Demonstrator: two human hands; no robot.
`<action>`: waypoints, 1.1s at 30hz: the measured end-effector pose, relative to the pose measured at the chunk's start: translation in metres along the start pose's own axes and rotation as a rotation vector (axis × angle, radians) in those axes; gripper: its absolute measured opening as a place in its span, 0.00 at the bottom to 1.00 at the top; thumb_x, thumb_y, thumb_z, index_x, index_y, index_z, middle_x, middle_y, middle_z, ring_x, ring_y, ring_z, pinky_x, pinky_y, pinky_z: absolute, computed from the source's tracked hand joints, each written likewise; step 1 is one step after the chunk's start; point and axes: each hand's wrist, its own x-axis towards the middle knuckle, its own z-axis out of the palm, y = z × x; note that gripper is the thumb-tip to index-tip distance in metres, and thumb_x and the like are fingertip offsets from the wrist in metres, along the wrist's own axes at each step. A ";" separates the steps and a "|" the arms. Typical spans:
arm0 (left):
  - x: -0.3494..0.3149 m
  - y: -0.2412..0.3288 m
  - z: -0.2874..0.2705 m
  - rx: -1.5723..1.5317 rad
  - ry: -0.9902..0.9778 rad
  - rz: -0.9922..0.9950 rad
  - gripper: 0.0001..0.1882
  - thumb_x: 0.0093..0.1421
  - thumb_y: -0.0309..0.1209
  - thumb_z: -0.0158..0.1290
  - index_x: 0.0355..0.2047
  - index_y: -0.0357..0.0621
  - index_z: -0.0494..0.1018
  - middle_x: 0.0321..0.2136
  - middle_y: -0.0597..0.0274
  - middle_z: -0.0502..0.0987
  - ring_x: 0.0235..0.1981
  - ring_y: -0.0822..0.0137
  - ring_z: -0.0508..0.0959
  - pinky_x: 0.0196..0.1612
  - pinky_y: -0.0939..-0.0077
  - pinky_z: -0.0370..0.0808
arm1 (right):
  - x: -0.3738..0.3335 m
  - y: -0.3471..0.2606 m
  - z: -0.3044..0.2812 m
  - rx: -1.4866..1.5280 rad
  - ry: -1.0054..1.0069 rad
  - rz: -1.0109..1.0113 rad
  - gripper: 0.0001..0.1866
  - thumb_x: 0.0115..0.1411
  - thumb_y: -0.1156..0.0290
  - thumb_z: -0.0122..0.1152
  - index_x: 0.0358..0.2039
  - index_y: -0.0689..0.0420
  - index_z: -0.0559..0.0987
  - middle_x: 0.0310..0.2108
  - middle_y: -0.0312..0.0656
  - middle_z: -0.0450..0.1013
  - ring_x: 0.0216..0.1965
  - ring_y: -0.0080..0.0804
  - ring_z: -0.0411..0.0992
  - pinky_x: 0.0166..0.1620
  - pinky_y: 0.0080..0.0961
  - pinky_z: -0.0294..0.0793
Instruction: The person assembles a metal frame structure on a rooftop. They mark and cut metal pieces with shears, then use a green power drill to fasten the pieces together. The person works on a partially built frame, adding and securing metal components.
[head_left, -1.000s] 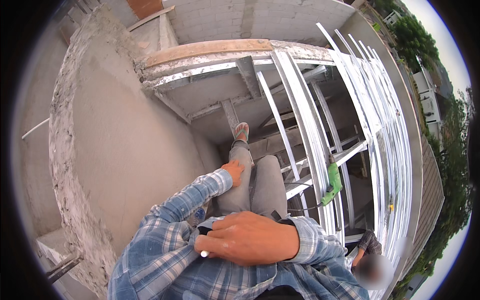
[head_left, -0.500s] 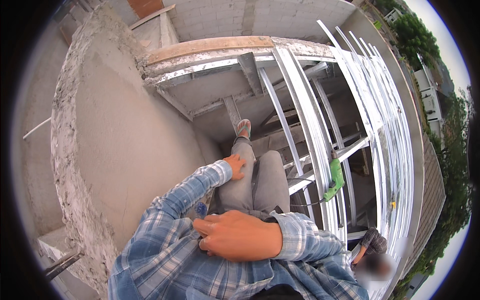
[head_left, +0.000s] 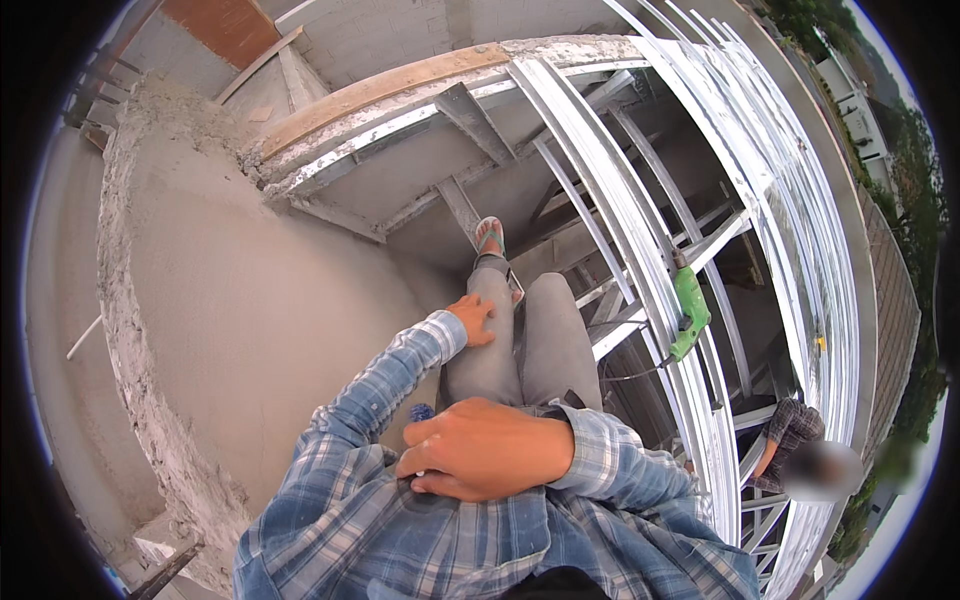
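The left hand [head_left: 472, 320] rests on the thigh [head_left: 482, 372], fingers slightly spread. The right hand [head_left: 490, 450] pinches a small white thing [head_left: 420, 474].

Trousers [head_left: 548, 340], seemingly smooth matt cloth

a single wide fisheye view, from the wearer's head, looks steeply down, close above the plaid shirt [head_left: 440, 540] and right hand [head_left: 492, 450], facing out past the legs [head_left: 488, 350] to the grey wall [head_left: 385, 28]
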 end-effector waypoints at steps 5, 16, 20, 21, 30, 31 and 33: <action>0.004 -0.002 -0.003 0.019 -0.033 0.029 0.29 0.52 0.47 0.57 0.52 0.53 0.65 0.48 0.49 0.67 0.53 0.47 0.69 0.57 0.55 0.68 | -0.007 0.008 -0.013 0.125 0.131 0.003 0.26 0.58 0.51 0.64 0.48 0.57 0.77 0.34 0.43 0.70 0.35 0.41 0.74 0.36 0.38 0.72; 0.025 0.000 -0.017 -0.070 -0.219 -0.051 0.34 0.49 0.48 0.61 0.54 0.49 0.65 0.47 0.50 0.72 0.53 0.49 0.71 0.55 0.59 0.69 | -0.095 0.155 -0.043 -0.021 0.698 0.701 0.26 0.57 0.55 0.65 0.51 0.59 0.76 0.25 0.43 0.74 0.31 0.41 0.74 0.36 0.36 0.71; 0.060 -0.009 -0.060 -0.258 -0.256 -0.118 0.44 0.51 0.49 0.62 0.63 0.45 0.58 0.41 0.52 0.77 0.47 0.54 0.76 0.54 0.63 0.70 | -0.117 0.237 0.007 -0.114 0.724 0.862 0.18 0.58 0.59 0.62 0.45 0.55 0.79 0.26 0.42 0.76 0.31 0.43 0.76 0.36 0.39 0.73; 0.074 -0.016 -0.072 -0.375 -0.227 -0.143 0.45 0.51 0.49 0.62 0.64 0.43 0.56 0.39 0.53 0.77 0.45 0.55 0.77 0.53 0.64 0.70 | -0.117 0.251 0.024 -0.154 0.689 0.893 0.16 0.58 0.60 0.62 0.44 0.54 0.79 0.26 0.42 0.77 0.31 0.43 0.76 0.36 0.39 0.73; 0.226 -0.072 -0.212 -0.147 0.482 -0.393 0.53 0.54 0.42 0.62 0.70 0.38 0.43 0.37 0.48 0.79 0.42 0.54 0.79 0.51 0.66 0.73 | -0.104 0.270 0.020 -0.006 0.898 1.057 0.09 0.59 0.62 0.59 0.38 0.50 0.81 0.27 0.41 0.79 0.28 0.44 0.77 0.34 0.39 0.75; 0.244 -0.078 -0.218 -0.029 0.455 -0.407 0.54 0.54 0.42 0.62 0.70 0.39 0.41 0.38 0.47 0.79 0.43 0.53 0.79 0.52 0.66 0.73 | -0.104 0.272 0.020 0.011 0.891 1.067 0.09 0.59 0.62 0.59 0.37 0.49 0.81 0.27 0.41 0.79 0.28 0.44 0.78 0.33 0.39 0.75; 0.279 -0.090 -0.219 0.207 0.394 -0.430 0.55 0.54 0.42 0.62 0.70 0.39 0.38 0.42 0.45 0.79 0.45 0.52 0.79 0.53 0.66 0.72 | -0.102 0.281 0.024 -0.019 0.980 1.052 0.08 0.58 0.63 0.61 0.35 0.49 0.81 0.20 0.38 0.75 0.22 0.41 0.74 0.28 0.38 0.71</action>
